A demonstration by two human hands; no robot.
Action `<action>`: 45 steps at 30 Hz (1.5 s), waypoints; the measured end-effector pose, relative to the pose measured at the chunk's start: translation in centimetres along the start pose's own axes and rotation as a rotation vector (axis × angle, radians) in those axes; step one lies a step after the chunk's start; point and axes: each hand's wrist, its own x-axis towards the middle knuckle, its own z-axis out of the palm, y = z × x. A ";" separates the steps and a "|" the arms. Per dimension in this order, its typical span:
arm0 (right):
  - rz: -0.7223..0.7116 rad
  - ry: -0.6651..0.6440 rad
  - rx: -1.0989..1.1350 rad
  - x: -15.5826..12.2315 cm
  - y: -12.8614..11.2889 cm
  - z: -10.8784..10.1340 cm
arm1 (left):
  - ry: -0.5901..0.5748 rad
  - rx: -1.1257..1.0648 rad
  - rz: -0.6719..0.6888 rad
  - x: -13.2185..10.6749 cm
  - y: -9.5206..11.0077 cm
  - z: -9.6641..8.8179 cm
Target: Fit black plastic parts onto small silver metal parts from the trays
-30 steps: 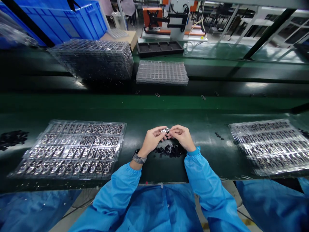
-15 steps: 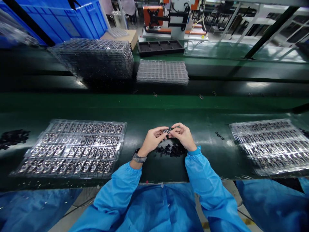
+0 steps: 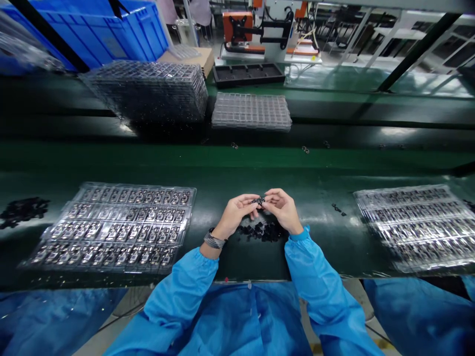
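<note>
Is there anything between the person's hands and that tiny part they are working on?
Nothing visible. The left hand and the right hand both pinch the small part directly with their fingertips, above the pile of black pieces on the green belt.

green bench (image 3: 334, 163) | blue crate (image 3: 122, 29) rear left | orange-white machine (image 3: 267, 29) behind | glossy floor (image 3: 345, 76)

No legible text, label, brand, number or sign anywhere in view. Blue crate (image 3: 111, 29), clear trays (image 3: 111, 227) and orange-and-white machine (image 3: 267, 29) carry no readable marking; parts in the trays too small to resolve.
</note>
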 end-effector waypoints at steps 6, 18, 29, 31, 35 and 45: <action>0.037 -0.002 -0.050 0.1 0.0 -0.2 | 0.021 0.045 0.049 -0.2 0.4 0.2; 0.037 -0.056 -0.129 -0.3 -0.4 0.1 | 0.074 0.419 0.199 -2.5 2.5 2.1; 0.040 -0.037 -0.283 0.0 0.7 -0.2 | 0.915 0.997 0.287 -19.3 19.0 -9.6; 0.026 -0.054 -0.320 0.0 1.1 -0.2 | 0.944 1.014 0.180 -19.5 18.5 -14.6; 0.007 -0.067 -0.389 0.2 1.9 -0.3 | 1.045 1.092 0.059 -18.2 15.2 -23.0; -0.029 -0.058 -0.475 0.3 2.3 -0.5 | 1.043 1.295 0.022 -15.2 11.2 -27.0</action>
